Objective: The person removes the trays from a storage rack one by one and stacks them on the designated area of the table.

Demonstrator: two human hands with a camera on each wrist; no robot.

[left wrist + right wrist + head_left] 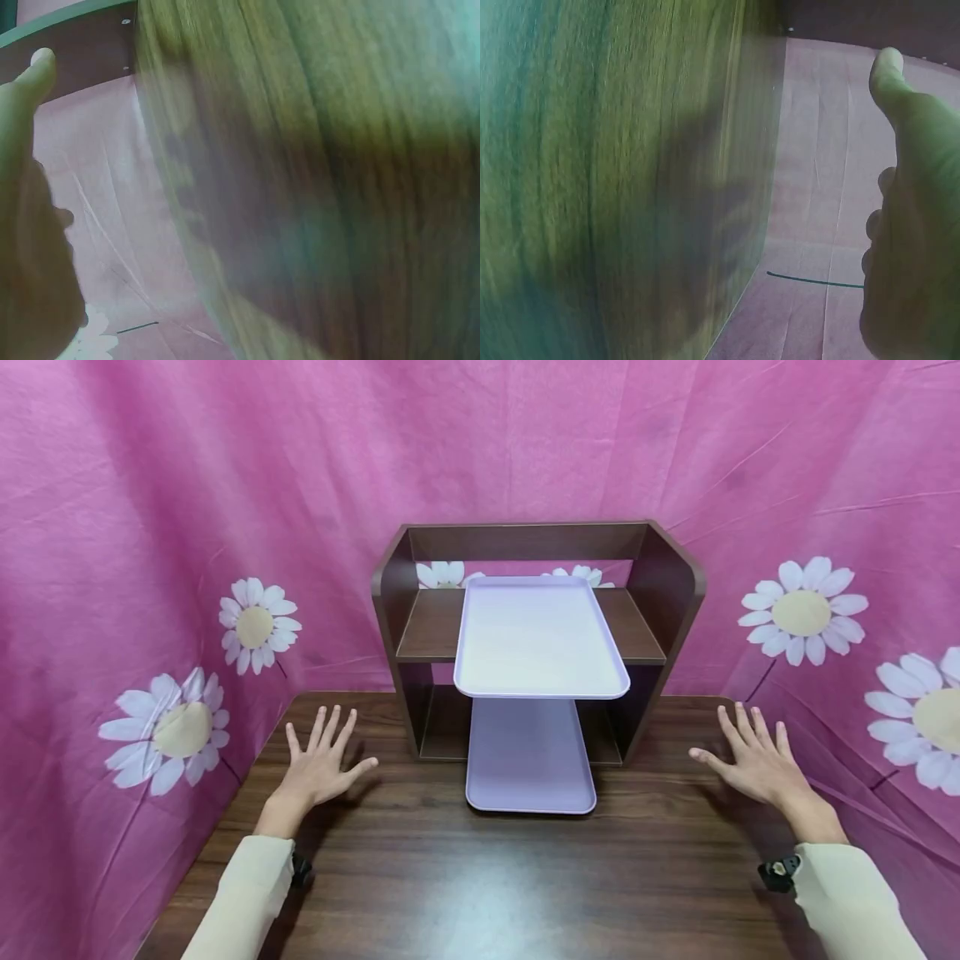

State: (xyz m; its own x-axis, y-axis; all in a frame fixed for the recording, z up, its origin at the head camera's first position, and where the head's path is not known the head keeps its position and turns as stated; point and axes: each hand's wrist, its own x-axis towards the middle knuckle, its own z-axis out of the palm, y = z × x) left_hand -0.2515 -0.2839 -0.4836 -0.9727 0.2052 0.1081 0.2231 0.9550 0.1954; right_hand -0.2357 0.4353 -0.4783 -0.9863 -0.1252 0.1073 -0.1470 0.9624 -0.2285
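My left hand is spread flat above the left part of the table, its fingers straight and holding nothing. On the other side, my right hand is likewise spread over the table's right part, with nothing in it. Between them stands a dark brown two-level shelf. A pale lilac tray lies on its upper level and juts out over the front edge. Below, a second lilac tray extends from the lower level onto the table. Both wrist views show a hand with its shadow cast on the wood.
The dark wood-grain table spans the front. A pink curtain with large white daisies hangs behind it and along both sides. Each wrist carries a small black device at the cuff of a cream sleeve.
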